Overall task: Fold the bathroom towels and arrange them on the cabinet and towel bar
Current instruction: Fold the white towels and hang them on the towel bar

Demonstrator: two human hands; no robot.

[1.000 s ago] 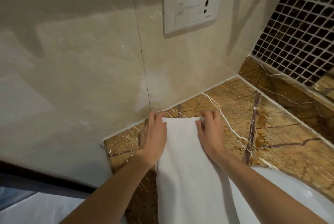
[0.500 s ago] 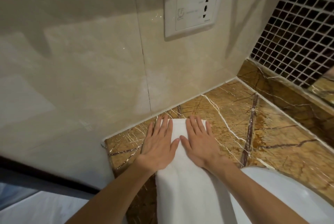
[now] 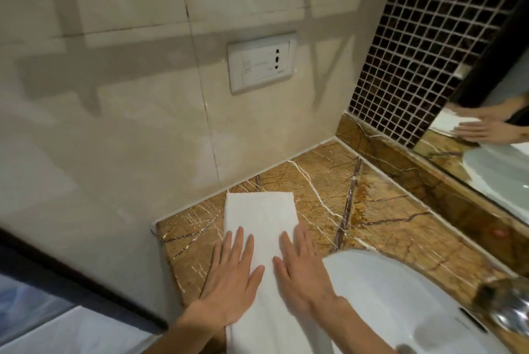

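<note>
A white towel (image 3: 260,216), folded into a long narrow strip, lies on the brown marble cabinet top (image 3: 380,210), its far end close to the beige wall. My left hand (image 3: 232,279) lies flat on the towel's left edge with fingers straight. My right hand (image 3: 300,276) presses flat on the right edge, fingers spread. The near end of the towel runs out of view at the bottom.
A white sink basin (image 3: 406,305) with a chrome tap (image 3: 503,305) sits at the right. A wall socket (image 3: 262,66) is above the towel. A mirror (image 3: 492,130) and dark mosaic tiles (image 3: 415,47) line the right wall.
Both flat hands have slid along the towel toward me, away from its far end by the wall. The view has pulled back and tilted up.
</note>
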